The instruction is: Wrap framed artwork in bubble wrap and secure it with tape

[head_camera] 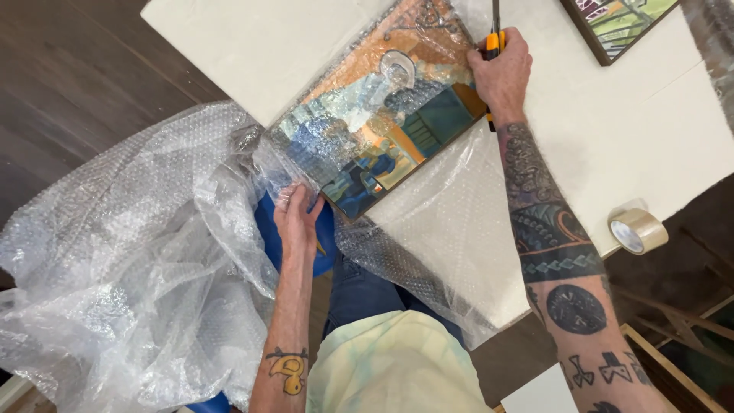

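Gripping, right hand: the right hand [501,73] was closed round the orange and black handles of a pair of scissors [495,38], fingers pressed together on them, the blades pointing away along the far edge of the painting.
Left hand: the left hand [297,218] lay at the near corner of the painting, fingers curled and pinching the loose bubble wrap [153,252] against that corner.
Painting: the framed painting [382,115], in blues, oranges and browns, lay flat and askew on the white worktop [245,46], its near corner reaching past the worktop's edge toward the person.
Covering so far: a layer of the clear wrap was drawn over the picture face, wrinkled and shiny; more of it lay spread under and to the right of the frame.
Still loose: most of the sheet hung in a big crumpled heap off the worktop's left side, uncut from the part over the painting, as far as could be seen.
Stage, as a judgement: the wrapping looked partly done, with the scissors at the sheet; no tape was visible on the wrap.
Tape: a roll of brown packing tape [637,231] sat at the worktop's right edge, well apart from both hands.
Farther off: a second framed picture [619,27] lay at the far right corner, bare.
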